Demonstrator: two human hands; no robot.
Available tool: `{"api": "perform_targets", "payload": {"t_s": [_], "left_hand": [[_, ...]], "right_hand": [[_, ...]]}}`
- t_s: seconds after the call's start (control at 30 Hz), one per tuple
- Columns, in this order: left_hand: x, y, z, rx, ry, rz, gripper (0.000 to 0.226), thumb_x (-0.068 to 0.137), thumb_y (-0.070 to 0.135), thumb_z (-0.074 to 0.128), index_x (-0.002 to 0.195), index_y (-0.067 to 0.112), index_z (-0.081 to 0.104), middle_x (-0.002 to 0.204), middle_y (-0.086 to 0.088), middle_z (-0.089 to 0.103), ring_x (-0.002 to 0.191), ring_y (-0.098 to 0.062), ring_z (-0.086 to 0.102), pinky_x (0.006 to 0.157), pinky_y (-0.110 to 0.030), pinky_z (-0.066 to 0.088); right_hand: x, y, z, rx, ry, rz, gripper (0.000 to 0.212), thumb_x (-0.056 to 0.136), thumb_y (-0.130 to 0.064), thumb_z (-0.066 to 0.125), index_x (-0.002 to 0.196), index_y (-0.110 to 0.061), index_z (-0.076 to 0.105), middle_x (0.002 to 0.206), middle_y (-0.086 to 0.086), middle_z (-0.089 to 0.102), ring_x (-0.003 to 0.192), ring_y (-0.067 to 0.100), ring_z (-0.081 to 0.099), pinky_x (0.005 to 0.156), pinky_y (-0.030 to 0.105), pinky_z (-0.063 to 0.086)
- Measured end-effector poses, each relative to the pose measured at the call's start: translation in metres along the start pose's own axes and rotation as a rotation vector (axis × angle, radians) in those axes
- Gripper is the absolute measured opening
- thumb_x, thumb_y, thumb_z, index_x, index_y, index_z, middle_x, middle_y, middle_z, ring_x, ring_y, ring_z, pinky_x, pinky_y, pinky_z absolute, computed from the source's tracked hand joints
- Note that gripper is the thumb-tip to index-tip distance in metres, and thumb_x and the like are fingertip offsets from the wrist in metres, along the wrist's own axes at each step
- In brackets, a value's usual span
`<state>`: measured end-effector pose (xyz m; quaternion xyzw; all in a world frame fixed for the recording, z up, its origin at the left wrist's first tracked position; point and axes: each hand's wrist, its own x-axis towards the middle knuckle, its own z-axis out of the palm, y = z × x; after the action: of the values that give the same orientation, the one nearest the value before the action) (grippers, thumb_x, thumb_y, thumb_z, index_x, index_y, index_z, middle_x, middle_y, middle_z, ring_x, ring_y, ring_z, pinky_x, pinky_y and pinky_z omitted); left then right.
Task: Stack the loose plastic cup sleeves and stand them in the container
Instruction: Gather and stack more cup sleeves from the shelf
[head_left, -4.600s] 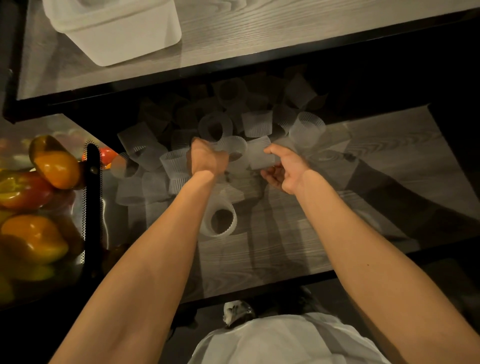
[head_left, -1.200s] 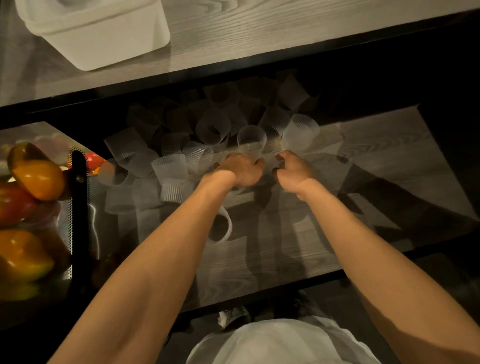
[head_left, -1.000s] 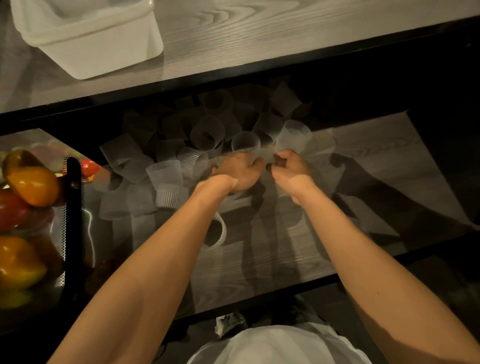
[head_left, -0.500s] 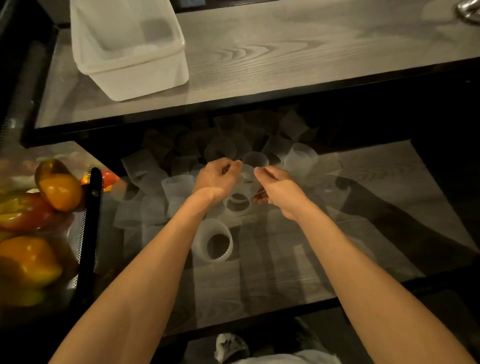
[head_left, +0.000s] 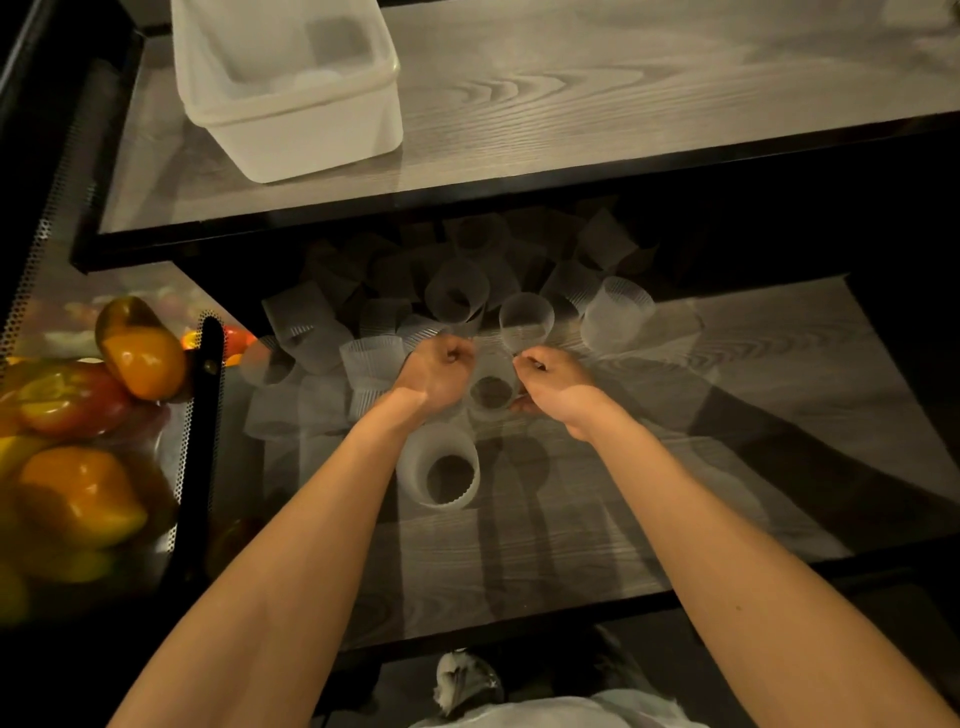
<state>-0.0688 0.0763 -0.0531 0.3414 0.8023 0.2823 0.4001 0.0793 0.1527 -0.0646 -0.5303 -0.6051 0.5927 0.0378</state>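
Container: a white translucent plastic tub (head_left: 311, 136) stands on the upper shelf (head_left: 623, 93), at its far left, well apart from both hands. Only a dim grey patch and a pale round shape show at its bottom; what they are cannot be told.
Held sleeve: one ribbed clear cup sleeve (head_left: 491, 391) sits between the two hands above the lower shelf (head_left: 727, 389), its dark opening turned towards the camera.
Left hand (head_left: 435, 375): fingers curled, pinching the held sleeve at its left side.
Right hand (head_left: 557, 388): fingers curled, gripping the same sleeve at its right side; the two hands are close together with the sleeve between them.
Stack: a thicker, whiter ring of nested sleeves (head_left: 442, 468) stands on the lower shelf just below the left wrist, opening up.
Loose sleeves (head_left: 457, 296): a scattered pile lies on the lower shelf beyond and to the left of the hands, some on their sides, some with the opening showing; the farthest ones lie in shadow under the upper shelf.
Mesh basket (head_left: 183, 447): perforated metal, at the left edge beside the lower shelf.
Basket contents: orange, red and yellow peppers (head_left: 143, 358), heaped together.
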Motion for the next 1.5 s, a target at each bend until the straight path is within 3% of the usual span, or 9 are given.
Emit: {"api": "perform_targets", "payload": {"t_s": [0.4,0.5,0.6,0.73,0.83,1.07,1.2,1.4,1.5], "left_hand": [[0.013,0.006,-0.005,0.173,-0.167,-0.049,0.024,0.1,0.024,0.058,0.123,0.023,0.064,0.116,0.002,0.065,0.094,-0.008,0.06,0.078,-0.025,0.046],[0.016,0.011,-0.005,0.233,-0.211,-0.134,0.042,0.101,0.041,0.053,0.138,0.021,0.056,0.128,-0.006,0.065,0.107,-0.02,0.064,0.094,-0.035,0.05],[0.014,0.02,-0.004,0.165,-0.242,-0.23,0.045,0.105,0.044,0.046,0.144,0.021,0.05,0.117,-0.014,0.071,0.088,-0.021,0.074,0.075,-0.033,0.058],[0.021,0.041,-0.009,0.062,-0.176,-0.142,0.036,0.105,0.049,0.045,0.124,0.023,0.059,0.083,-0.001,0.072,0.069,-0.015,0.073,0.07,-0.032,0.06],[0.036,0.054,-0.014,-0.014,-0.069,-0.032,0.047,0.101,0.058,0.044,0.114,0.02,0.069,0.095,-0.004,0.075,0.067,-0.013,0.074,0.083,-0.035,0.059],[0.05,0.059,-0.001,-0.128,-0.013,-0.021,0.049,0.093,0.059,0.05,0.098,0.016,0.073,0.091,-0.005,0.078,0.089,-0.02,0.074,0.093,-0.048,0.057],[0.052,0.056,0.007,-0.067,-0.059,-0.035,0.035,0.096,0.05,0.053,0.098,0.02,0.072,0.086,-0.002,0.074,0.089,-0.021,0.072,0.092,-0.047,0.058],[0.056,0.054,0.012,0.303,-0.252,-0.067,0.048,0.099,0.055,0.048,0.124,0.016,0.062,0.12,0.0,0.062,0.112,-0.021,0.059,0.097,-0.04,0.049],[0.059,0.067,0.017,0.369,-0.169,0.017,0.039,0.099,0.049,0.05,0.113,0.015,0.063,0.117,-0.004,0.064,0.095,-0.017,0.061,0.077,-0.031,0.047]], "right_hand": [[0.007,-0.004,-0.01,-0.529,0.127,-0.037,0.03,0.1,-0.034,0.051,0.08,-0.014,0.058,0.081,0.005,0.067,0.083,0.025,0.065,0.074,0.035,0.051],[0.011,0.002,-0.011,-0.384,0.04,0.03,0.023,0.101,-0.033,0.048,0.093,-0.014,0.059,0.093,0.006,0.067,0.088,0.026,0.067,0.078,0.039,0.054],[0.009,0.002,-0.008,-0.073,-0.067,0.101,0.023,0.102,-0.026,0.049,0.115,-0.013,0.062,0.108,0.006,0.068,0.096,0.025,0.069,0.08,0.037,0.059],[0.014,-0.021,-0.023,-0.235,0.173,-0.056,0.031,0.104,-0.04,0.046,0.097,-0.014,0.062,0.082,0.002,0.061,0.082,0.023,0.06,0.072,0.034,0.045],[0.017,-0.044,-0.039,-0.2,0.309,-0.13,0.038,0.105,-0.043,0.041,0.083,-0.015,0.052,0.075,-0.001,0.054,0.071,0.017,0.053,0.07,0.032,0.038],[0.029,-0.041,-0.047,-0.118,0.335,-0.226,0.026,0.107,-0.026,0.041,0.116,-0.016,0.062,0.095,-0.004,0.062,0.079,0.005,0.055,0.072,0.025,0.041],[0.034,-0.023,-0.043,-0.112,0.203,-0.151,0.038,0.107,-0.027,0.042,0.142,-0.017,0.052,0.134,0.001,0.059,0.12,0.016,0.057,0.095,0.028,0.043],[0.038,-0.008,-0.047,-0.311,0.097,-0.081,0.015,0.1,-0.016,0.047,0.097,-0.014,0.062,0.09,0.002,0.062,0.087,0.021,0.061,0.073,0.035,0.049],[0.036,-0.008,-0.054,-0.32,0.318,-0.157,0.016,0.098,-0.015,0.051,0.09,-0.012,0.064,0.079,0.0,0.062,0.075,0.017,0.061,0.059,0.023,0.042]]}}
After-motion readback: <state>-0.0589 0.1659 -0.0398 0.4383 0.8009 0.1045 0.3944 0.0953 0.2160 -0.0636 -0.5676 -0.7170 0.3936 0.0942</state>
